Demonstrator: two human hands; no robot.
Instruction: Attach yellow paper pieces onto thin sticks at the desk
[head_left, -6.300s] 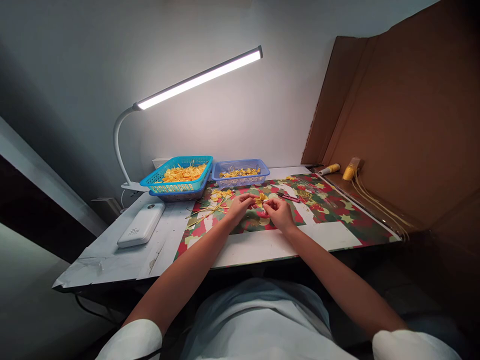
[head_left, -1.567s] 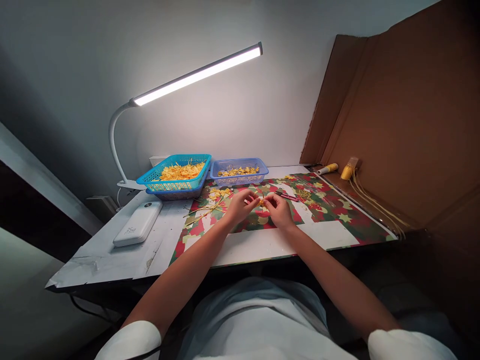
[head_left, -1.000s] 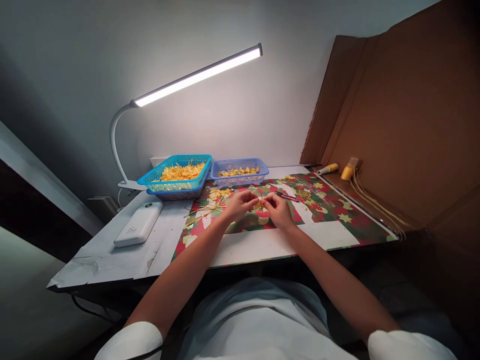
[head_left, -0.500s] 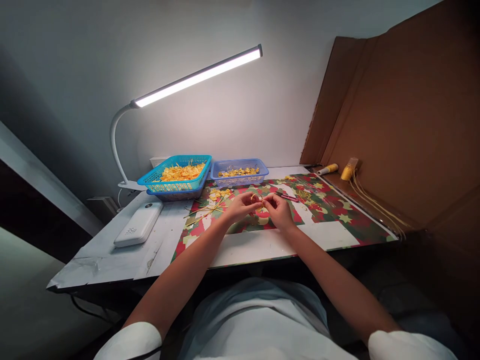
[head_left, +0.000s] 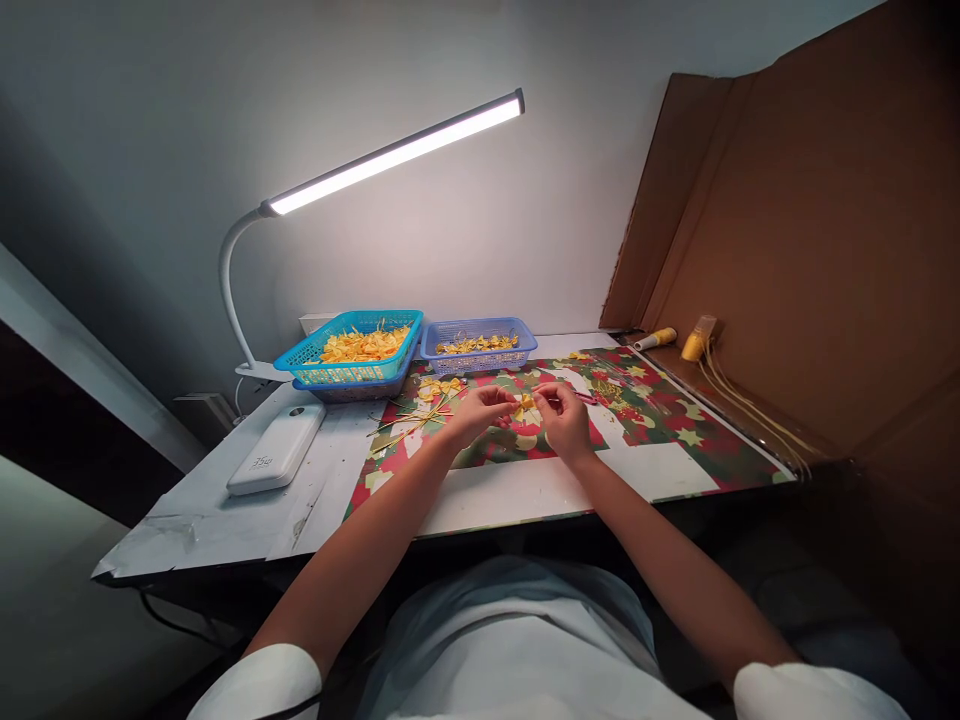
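Between my two hands, above the patterned sheet (head_left: 487, 452), is a small yellow ribbon bow (head_left: 525, 404). My left hand (head_left: 486, 412) pinches it from the left, thumb and forefinger together. On the other side my right hand (head_left: 561, 415) has its fingertips closed at the bow's right edge; what exactly they grip is too small to make out. Left of my hands lie several finished-looking yellow bows (head_left: 441, 388) and a bundle of thin green and gold ties (head_left: 409, 425). A pink-handled tool (head_left: 586, 398) shows partly behind my right hand.
A turquoise basket (head_left: 300, 368) of yellow ribbon pieces is stacked on another at the back left. Beside it stands a purple basket (head_left: 480, 363) with small gold pieces. A white power bank (head_left: 276, 450), a lamp (head_left: 397, 150), a cardboard panel (head_left: 810, 230) and cord (head_left: 739, 390) surround the workspace.
The yellow ribbon was a raised loop between my fingertips; now it shows as a bow. My hands have moved slightly apart, and my right hand covers more of the pink-handled tool.
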